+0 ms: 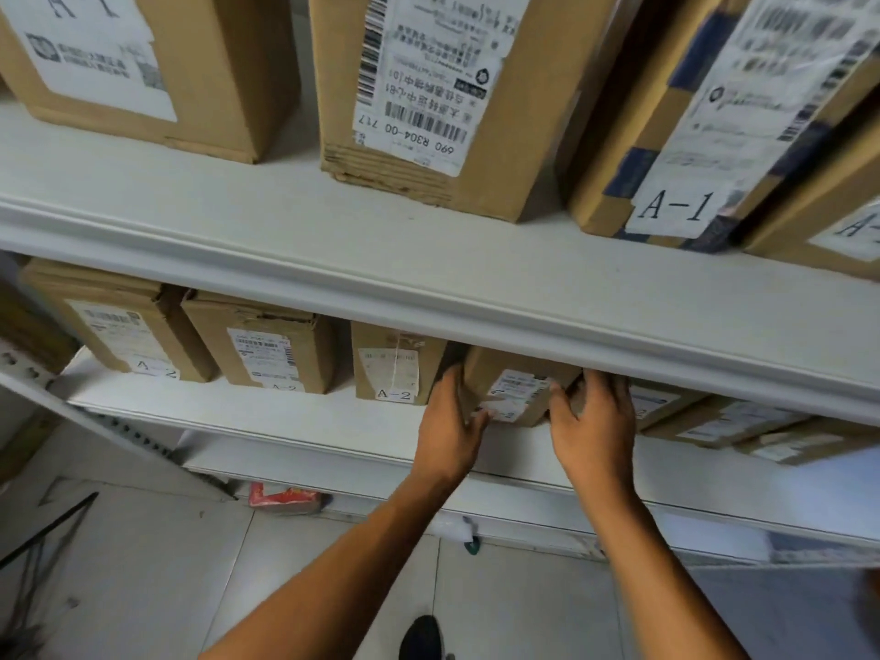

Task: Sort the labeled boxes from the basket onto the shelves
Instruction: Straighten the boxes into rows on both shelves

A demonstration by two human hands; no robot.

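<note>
Both hands held one small box (512,383) on the lower shelf (266,412): left hand (447,428) and right hand (595,423) with fingers curled around its sides.

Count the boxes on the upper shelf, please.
4: one at far left, one in the middle, one leaning at right, marked A-1, one cut off at the right edge. More may stand outside the frame.

a red packet (285,498) and a black shoe (421,636) on the tiled floor (157,564).
</note>
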